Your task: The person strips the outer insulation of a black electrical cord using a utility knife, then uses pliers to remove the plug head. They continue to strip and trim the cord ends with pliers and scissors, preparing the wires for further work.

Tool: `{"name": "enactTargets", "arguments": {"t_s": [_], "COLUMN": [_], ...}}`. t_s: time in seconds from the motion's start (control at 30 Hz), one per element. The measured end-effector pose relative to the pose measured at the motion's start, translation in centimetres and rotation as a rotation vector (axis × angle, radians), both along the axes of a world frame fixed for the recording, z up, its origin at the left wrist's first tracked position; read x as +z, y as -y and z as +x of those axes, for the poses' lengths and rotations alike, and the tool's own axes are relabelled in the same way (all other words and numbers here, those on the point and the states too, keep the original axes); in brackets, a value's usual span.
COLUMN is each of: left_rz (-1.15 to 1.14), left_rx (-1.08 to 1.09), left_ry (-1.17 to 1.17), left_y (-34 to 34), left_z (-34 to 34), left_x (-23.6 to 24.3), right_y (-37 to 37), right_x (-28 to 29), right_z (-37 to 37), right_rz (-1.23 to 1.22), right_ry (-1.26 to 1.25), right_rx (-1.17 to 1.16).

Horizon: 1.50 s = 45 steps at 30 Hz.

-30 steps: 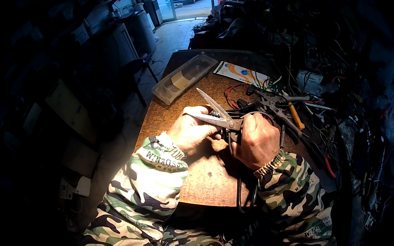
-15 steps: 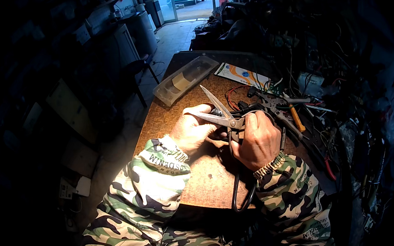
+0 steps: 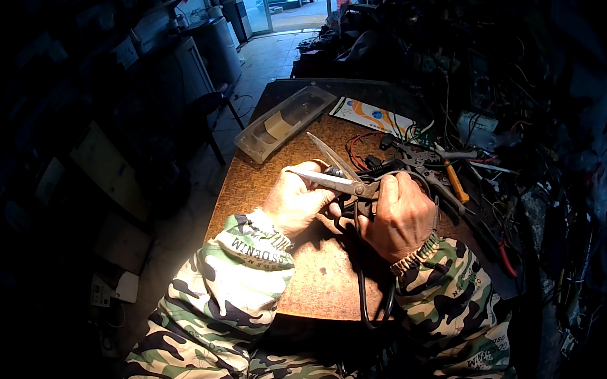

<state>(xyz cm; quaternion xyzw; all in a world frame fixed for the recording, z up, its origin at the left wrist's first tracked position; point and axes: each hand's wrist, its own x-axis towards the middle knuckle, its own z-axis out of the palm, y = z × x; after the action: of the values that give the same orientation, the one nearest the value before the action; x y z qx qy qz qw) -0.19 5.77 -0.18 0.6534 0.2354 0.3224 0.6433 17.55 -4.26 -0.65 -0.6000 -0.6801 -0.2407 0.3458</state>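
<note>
My right hand (image 3: 403, 217) is closed around the handles of a pair of metal scissors (image 3: 358, 189). Their blades are spread: one points away toward the plastic box, the other reaches over the fingers of my left hand (image 3: 294, 201). That hand is closed on a black cable (image 3: 361, 277), just under the lower blade; the fingers hide most of the gripped part. From between my hands the cable hangs in a loop past the table's front edge. Whether a blade touches the cable I cannot tell.
On the brown table (image 3: 318, 281) lie a clear plastic box (image 3: 260, 139) and a white-and-orange card (image 3: 372, 116). To the right are red wires (image 3: 354, 146), an orange-handled tool (image 3: 454, 177), red-handled pliers (image 3: 506, 259) and tangled cables. A dark stool (image 3: 206, 106) stands beyond the left edge.
The scissors have tilted and shifted slightly, their pivot a little to the right. The hanging cable loop has narrowed and moved slightly right. Both hands have stayed nearly in place.
</note>
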Motion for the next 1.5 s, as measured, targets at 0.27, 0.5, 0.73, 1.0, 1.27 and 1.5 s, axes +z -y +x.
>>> {"name": "enactTargets", "arguments": {"t_s": [0.27,0.5,0.73,1.0,1.27,1.5], "left_rz": [0.044,0.062,0.045,0.032,-0.006,0.120], "left_rx": [-0.091,-0.106,-0.111,-0.139,-0.147,-0.061], "left_ry": [-0.008,-0.029,-0.027,-0.018,-0.032,-0.085], "left_y": [0.6,0.4,0.6,0.3,-0.4,-0.1], "left_z": [-0.5,-0.2,-0.6,-1.1,-0.3,-1.1], "left_x": [1.3,1.0,1.5,1.2,0.4,1.0], "right_y": [0.1,0.2,0.2,0.0,0.5,0.1], "right_x": [0.4,0.6,0.5,0.1,0.4,0.4], "right_z": [-0.1,0.2,0.4,0.6,1.1,0.6], "right_rz": [-0.042,-0.044,-0.077,0.018,0.010,0.051], "right_ry": [-0.046,-0.026,-0.018,0.023,0.061,0.045], "right_rx": [0.039,0.040,0.054,0.094,0.069,0.093]}}
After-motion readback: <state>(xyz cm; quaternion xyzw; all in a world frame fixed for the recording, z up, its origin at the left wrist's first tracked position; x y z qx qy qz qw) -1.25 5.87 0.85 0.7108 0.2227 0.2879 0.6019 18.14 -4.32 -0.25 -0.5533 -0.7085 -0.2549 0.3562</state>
